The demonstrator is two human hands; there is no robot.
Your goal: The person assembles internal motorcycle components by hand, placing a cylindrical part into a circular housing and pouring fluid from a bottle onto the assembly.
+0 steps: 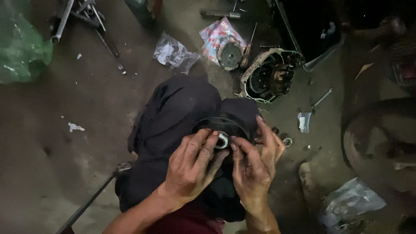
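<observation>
The round black part [223, 125] sits clamped between my left hand [190, 167] and right hand [255, 162]; I keep its pale centre bearing [222, 139] square under my fingertips [215, 134].

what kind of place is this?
Likely a small motorcycle repair shop, work done on the floor. An opened engine casing lies on the ground, wrenches are scattered nearby, a tyre shows at right, and both greasy hands hold a round black part.

**Colours on the workshop floor**

The round part [221, 125] in both grease-darkened hands is black around a silver-white centre ring [222, 139]. Black trousers [173, 117] lie beneath. A green bag [21, 47] sits at the grey-brown floor's [65, 151] top left corner; a red-and-white patterned packet [216, 37] lies near its top edge.
</observation>
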